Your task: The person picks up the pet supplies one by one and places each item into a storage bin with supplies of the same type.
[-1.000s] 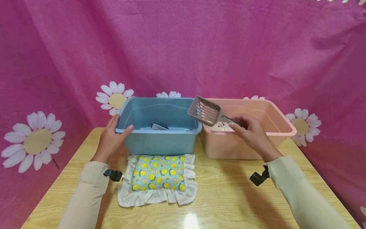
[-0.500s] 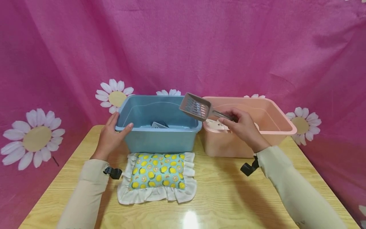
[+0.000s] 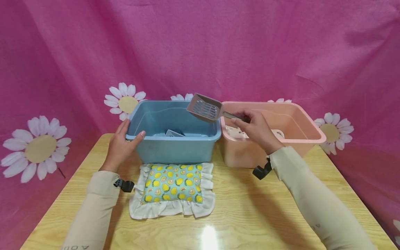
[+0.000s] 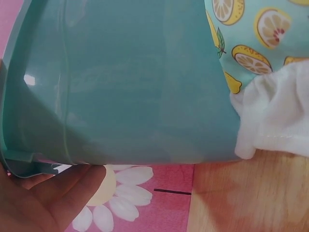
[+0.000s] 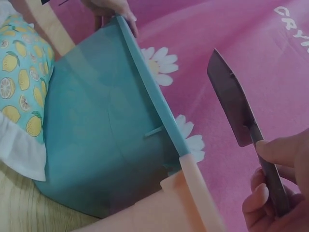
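Note:
My right hand [image 3: 257, 128] grips the dark handle of a grey-brown slotted litter scoop [image 3: 204, 107], held above the rims. Its slotted head is over the right part of a blue plastic bin [image 3: 176, 149], with no load visible on it. A grey object [image 3: 175, 133], only partly visible, lies inside this bin. At the bin's left front corner rests my left hand [image 3: 120, 147], thumb on the front rim and fingers along the left side. In the left wrist view its fingers [image 4: 79, 191] lie fairly straight against the outside, below the rim.
A pink bin [image 3: 300, 121] stands directly right of the blue one, with white printed items [image 3: 235, 132] inside. A ruffled lemon-print cushion [image 3: 173, 184] lies before the blue bin on the wooden table [image 3: 237, 215]. Pink flowered cloth [image 3: 200, 52] hangs close behind.
My right hand has moved left and slightly up, carrying the scoop from the gap between the bins to over the blue bin. My left hand stays at its corner.

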A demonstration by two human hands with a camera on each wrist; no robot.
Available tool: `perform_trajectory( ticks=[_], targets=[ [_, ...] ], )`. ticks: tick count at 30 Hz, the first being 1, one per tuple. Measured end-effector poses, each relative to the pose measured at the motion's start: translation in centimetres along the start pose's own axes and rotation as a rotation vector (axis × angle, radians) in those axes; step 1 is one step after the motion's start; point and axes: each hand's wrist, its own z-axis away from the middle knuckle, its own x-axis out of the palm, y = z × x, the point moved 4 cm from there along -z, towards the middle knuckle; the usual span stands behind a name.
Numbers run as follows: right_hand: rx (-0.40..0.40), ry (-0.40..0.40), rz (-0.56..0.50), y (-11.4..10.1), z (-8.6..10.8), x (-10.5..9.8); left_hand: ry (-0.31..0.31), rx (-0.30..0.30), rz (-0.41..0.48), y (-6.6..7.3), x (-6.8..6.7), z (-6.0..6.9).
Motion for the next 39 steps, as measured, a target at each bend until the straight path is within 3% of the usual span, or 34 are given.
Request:
perform_trajectory(
  ticks=[9,19,26,39],
  targets=[
    [0.049,-0.008,-0.078,-0.9,-1.8,1.9,0.009,0.007,0.008,0.0,-0.3,-0.2],
    [0.041,-0.034,-0.075,-1.5,-3.0,4.3,0.005,0.013,0.019,0.1,-0.5,0.1],
    [0.039,-0.042,-0.004,-2.1,-4.0,5.5,0.019,0.024,-0.001,0.3,-0.6,-0.2],
    [0.068,-0.078,0.123,-2.0,-5.0,7.9,0.003,-0.011,-0.002,0.0,0.0,-0.2]
  ],
)
